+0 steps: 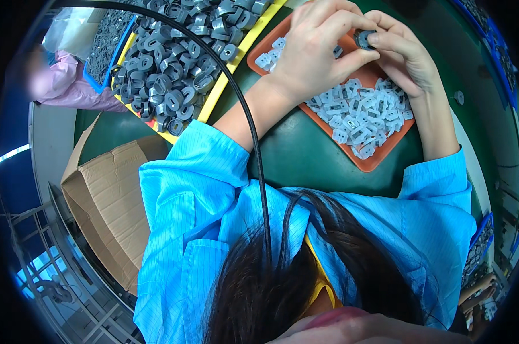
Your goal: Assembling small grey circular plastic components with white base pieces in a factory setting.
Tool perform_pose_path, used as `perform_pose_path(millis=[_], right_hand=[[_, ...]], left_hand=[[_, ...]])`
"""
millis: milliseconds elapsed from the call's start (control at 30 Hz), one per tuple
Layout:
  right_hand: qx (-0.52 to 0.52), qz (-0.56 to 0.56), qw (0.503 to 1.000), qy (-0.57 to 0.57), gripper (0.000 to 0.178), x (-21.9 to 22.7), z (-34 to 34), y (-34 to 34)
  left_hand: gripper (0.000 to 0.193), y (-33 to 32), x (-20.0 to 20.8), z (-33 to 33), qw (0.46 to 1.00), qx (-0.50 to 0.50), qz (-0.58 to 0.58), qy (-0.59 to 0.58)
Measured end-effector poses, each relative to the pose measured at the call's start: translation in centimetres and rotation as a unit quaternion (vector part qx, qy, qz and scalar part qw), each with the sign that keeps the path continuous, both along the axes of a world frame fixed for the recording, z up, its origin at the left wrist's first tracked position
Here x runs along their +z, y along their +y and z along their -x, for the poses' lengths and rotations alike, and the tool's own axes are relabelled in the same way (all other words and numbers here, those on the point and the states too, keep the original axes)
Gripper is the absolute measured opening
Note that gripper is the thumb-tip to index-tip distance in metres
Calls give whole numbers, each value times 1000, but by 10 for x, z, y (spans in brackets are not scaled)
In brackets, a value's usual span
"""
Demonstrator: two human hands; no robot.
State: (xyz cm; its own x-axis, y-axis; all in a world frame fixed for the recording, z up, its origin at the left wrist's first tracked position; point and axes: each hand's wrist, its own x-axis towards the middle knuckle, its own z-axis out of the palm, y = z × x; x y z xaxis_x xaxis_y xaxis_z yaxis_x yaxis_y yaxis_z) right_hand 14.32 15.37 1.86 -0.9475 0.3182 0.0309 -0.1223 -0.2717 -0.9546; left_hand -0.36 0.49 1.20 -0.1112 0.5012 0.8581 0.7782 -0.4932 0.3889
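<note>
Fingertips [371, 56] of left hand [318, 47] and right hand [408, 54] pinch one gray part [362, 39] over orange tray [367, 167], probably so white pieces [359, 117] are super handy.

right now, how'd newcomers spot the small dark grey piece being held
On the green tabletop, find the orange rectangular tray of translucent white pieces. Near its far end, the left hand and right hand meet at the small dark grey piece, held between them, unlike loose grey rings in the yellow-rimmed bin.
</note>
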Motion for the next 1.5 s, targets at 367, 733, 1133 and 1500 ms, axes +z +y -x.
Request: perform_pose_path(millis=[367, 733, 1133, 1500], right_hand=[[-356, -610, 687, -170, 22, -35, -15, 79], [-218, -646, 727, -82, 21, -2, 3, 1], [-81, -521, 842, -115, 14, 3, 6, -31], [-143, -80, 980, -111, 18, 15, 3, -3]], left_hand=[[22, -31, 67, 142, 875, 296, 287, 256], [24, -35, 50, 168, 784, 367, 425, 263], [20, 0, 23, 54, 948, 63, 245, -193], [41, 2, -13, 23, 972, 9, 197, -128]])
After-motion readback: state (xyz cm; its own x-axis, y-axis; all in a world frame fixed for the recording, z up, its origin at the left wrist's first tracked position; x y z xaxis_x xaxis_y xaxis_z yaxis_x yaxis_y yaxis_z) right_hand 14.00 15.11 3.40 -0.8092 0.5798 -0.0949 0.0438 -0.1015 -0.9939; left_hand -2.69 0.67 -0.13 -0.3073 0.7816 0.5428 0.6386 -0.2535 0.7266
